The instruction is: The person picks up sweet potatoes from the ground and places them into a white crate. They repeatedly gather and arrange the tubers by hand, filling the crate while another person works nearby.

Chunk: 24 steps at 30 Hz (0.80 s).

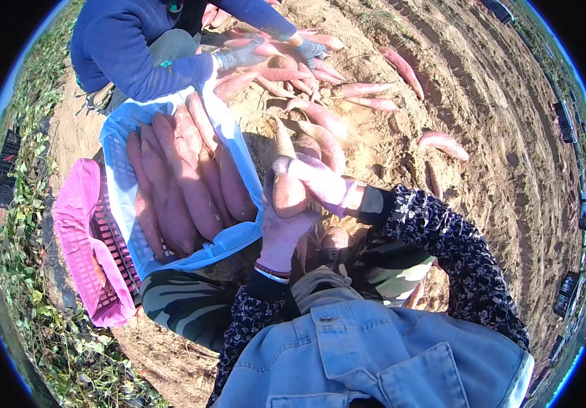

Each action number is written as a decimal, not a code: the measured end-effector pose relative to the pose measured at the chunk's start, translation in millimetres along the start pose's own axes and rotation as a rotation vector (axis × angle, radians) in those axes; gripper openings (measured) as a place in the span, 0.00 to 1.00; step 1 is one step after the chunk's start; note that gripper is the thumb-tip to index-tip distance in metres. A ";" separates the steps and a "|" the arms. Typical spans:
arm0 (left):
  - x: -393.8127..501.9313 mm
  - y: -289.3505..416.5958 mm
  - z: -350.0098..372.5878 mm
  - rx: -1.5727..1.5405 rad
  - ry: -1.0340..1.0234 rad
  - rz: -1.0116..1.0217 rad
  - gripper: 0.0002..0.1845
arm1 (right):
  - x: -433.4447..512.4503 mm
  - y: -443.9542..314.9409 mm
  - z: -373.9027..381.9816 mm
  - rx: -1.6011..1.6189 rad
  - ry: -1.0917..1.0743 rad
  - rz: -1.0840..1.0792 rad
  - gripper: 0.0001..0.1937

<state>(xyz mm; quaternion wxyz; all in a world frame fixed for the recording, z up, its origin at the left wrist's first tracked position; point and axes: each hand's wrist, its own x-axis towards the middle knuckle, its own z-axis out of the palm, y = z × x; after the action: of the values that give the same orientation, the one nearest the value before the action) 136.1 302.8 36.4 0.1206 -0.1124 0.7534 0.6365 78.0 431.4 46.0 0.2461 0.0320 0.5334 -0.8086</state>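
My left hand (285,229), in a light pinkish glove, holds the lower end of a sweet potato (289,194) just right of the blue-lined crate. My right hand (323,183), gloved alike, rests on the same sweet potato from the right, fingers over its middle. The tuber's narrow end points away from me. Long reddish sweet potatoes (191,199) lie side by side in the crate with the blue plastic liner (145,260). More sweet potatoes (318,115) lie on the soil beyond my hands.
A co-worker's gloved hands (244,55) touch sweet potatoes in the pile at the top. A crate with a pink liner (76,224) stands left of the blue-lined one. Single sweet potatoes (443,144) lie on the furrowed soil at the right. Green vines (27,255) run along the left.
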 end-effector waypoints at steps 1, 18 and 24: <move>-6.2 -5.3 -18.7 -0.274 -0.033 0.005 0.43 | -0.4 5.8 -10.8 0.055 -0.142 0.002 0.29; -63.3 -77.1 -682.0 0.584 1.077 -0.141 0.45 | -6.9 5.7 -17.2 -0.631 -0.433 0.172 0.21; 13.8 43.8 -440.9 0.621 0.756 0.227 0.37 | -15.3 -9.7 -11.9 -0.615 -0.559 0.355 0.22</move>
<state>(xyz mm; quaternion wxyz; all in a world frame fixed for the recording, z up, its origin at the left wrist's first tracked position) 91.9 -125.0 143.6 -0.2030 -0.2110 0.9059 0.3061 84.7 450.4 53.9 0.5134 -0.1712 0.6484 -0.5354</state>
